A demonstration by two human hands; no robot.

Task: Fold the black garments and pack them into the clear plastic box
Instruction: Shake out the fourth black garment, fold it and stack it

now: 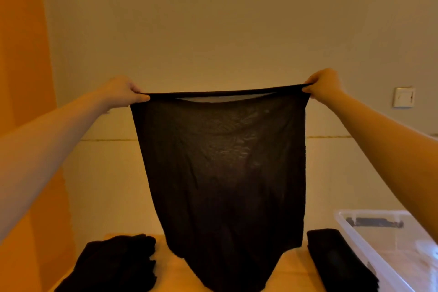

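Both arms out, black garment (220, 173) held up in the air by its top edge, stretched taut between the hands. Left hand (120, 91) pinches the left top corner, thumb and fingers closed on the hem. Right hand (324, 85) pinches the right top corner the same way. Fabric is thin, light shows through the middle; a small gap opens between the two layers just under the top edge. Side edges hang fairly straight, bottom edge is uneven and its lowest point looks to reach the wooden table (294, 268).

On the table: loose pile of black garments (113, 265) at lower left, just beside the hanging one. Folded black garment (339, 261) at lower right, lying along the left wall of the clear plastic box (369, 258), touching or nearly so. Box is open at the top, with a dark item (374, 222) near its far end; can't tell what it is.

Bare tabletop shows between pile and folded piece. Wall switch (403, 97) beyond the right forearm.
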